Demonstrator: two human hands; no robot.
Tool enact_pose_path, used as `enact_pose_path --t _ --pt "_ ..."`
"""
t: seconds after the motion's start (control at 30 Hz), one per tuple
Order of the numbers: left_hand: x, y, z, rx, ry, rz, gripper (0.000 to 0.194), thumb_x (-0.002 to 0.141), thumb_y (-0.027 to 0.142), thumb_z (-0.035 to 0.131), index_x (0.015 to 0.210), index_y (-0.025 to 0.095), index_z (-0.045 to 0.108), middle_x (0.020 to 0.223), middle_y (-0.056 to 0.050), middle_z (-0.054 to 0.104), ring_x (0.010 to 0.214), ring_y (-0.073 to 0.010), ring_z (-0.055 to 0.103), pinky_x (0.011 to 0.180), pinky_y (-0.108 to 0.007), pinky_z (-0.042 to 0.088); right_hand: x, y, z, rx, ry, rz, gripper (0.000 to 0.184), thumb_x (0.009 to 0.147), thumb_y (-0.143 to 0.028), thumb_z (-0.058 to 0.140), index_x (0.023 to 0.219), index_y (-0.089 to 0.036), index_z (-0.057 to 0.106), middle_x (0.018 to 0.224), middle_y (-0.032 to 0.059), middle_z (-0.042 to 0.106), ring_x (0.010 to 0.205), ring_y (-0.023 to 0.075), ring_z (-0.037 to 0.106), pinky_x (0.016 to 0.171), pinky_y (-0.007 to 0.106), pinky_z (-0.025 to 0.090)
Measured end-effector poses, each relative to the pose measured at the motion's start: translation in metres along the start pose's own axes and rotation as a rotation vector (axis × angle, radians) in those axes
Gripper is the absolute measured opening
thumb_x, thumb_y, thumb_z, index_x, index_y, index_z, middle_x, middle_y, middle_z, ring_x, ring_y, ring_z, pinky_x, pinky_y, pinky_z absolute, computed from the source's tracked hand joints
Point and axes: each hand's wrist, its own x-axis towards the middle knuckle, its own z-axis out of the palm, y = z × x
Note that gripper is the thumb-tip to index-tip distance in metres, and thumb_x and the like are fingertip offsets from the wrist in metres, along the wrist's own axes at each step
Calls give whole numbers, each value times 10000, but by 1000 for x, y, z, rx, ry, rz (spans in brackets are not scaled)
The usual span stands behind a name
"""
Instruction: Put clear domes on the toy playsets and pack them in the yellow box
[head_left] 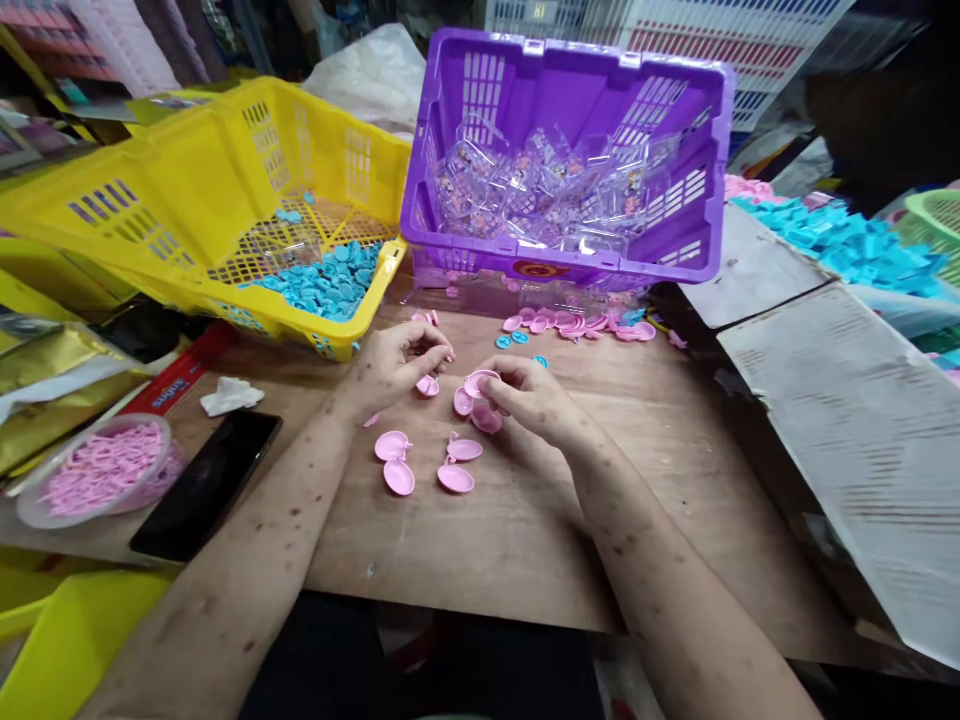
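Note:
My right hand [529,395] pinches a pink oval plastic shell [474,383] between thumb and fingers, just above the wooden table. Two more pink shells lie right under it, partly hidden. To its left, my left hand [397,365] is closed, with a tiny pink piece [451,357] at its fingertips; its exact kind is too small to tell. Below that hand rests a pink shell [427,387]. Nearer to me are two joined pairs of pink shells, a left pair [399,477] and a right pair [456,479], each with a small connecting piece.
At the back stand a yellow basket [330,180] with blue pieces and a purple basket [562,265] with clear packs. A row of pink shells [574,325] lies before them. On the left are a tub of pink pieces [105,465] and a phone [210,485]; cardboard [847,420] borders the right.

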Motion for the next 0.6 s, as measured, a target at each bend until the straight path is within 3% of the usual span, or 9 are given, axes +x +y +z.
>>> enact_pose_path --t 0.13,0.27,0.47,0.6 --pt "-5 11 10 -193 0 -33 314 937 431 867 1096 166 810 965 -80 841 833 -207 796 735 -297 641 -3 -3 6 55 -105 115 189 984 -356 635 859 -214 632 633 -5 676 533 144 622 481 219 424" --pt "-7 11 13 -127 -73 -23 218 933 396 877 1021 196 880 1002 -84 862 881 -221 799 725 -289 635 -3 -5 7 39 -89 136 165 966 -262 605 808 -215 626 620 7 696 498 134 624 442 205 414" --pt "-9 12 15 -137 -101 -56 222 937 381 849 1045 192 897 970 -80 861 754 -185 755 563 -232 570 -1 -4 7 92 -36 141 184 943 -234 626 761 -216 648 540 -8 648 438 132 571 403 213 416" --pt "-9 11 16 -82 -100 30 210 965 390 836 1035 202 900 973 -76 866 850 -206 792 642 -245 606 -1 -4 7 152 -24 160 156 915 -198 646 764 -194 689 563 6 665 451 130 579 416 209 440"
